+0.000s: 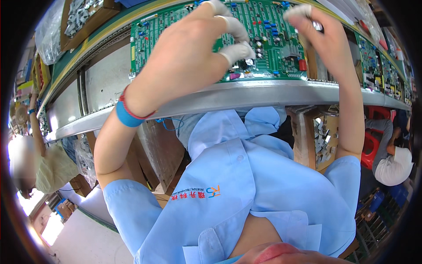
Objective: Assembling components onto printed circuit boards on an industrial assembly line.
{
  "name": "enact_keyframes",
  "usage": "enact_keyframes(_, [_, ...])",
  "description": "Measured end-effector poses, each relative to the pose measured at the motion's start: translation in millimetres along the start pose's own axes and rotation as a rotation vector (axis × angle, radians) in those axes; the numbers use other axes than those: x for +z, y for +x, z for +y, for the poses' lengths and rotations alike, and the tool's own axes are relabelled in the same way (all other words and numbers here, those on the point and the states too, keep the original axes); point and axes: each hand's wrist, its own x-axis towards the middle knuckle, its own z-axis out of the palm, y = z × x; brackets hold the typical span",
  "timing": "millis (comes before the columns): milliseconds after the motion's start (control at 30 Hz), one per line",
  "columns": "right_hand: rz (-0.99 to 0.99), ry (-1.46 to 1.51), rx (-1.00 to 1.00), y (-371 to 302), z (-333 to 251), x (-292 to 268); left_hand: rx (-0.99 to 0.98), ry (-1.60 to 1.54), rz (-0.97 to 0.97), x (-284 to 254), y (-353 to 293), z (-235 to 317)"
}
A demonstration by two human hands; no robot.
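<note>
A green circuit board (283, 66), crowded with small components, lies on the metal rail line in front of me. Above its middle is my left hand (187, 55), with white finger cots on its fingertips. Its fingers are bent and apart, tips close to the board, and I see nothing held in them. My right hand (327, 39) hovers over the board's right end, its cot-covered fingertips curled in and slightly blurred. A small dark and silvery piece shows among those fingers; its kind cannot be made out. Red and blue components stand near the right end.
A metal rail (263, 92) runs along my side of the line. More circuit boards (378, 66) sit farther right. At the far left stands a cardboard box (88, 22) of metal parts, beside a clear plastic bag (50, 39). Another person (48, 163) works at left, one more at right.
</note>
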Motion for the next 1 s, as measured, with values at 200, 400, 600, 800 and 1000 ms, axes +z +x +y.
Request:
enact_keyframes(200, [-0.046,0.783,0.230,15,5,8,0.197,0.209,-0.002,42,15,15])
enact_keyframes(400, [-0.095,1.066,0.128,7,25,-2,0.220,0.317,-0.122,56,24,13])
enact_keyframes(600, [-0.106,1.135,0.095,5,24,-1,0.180,0.329,-0.111,59,18,10])
enact_keyframes(800, [-0.134,1.115,0.102,4,26,-3,0.213,0.380,-0.078,62,15,13])
enact_keyframes(1000, [-0.183,1.046,0.204,11,35,3,0.348,0.470,-0.009,70,6,18])
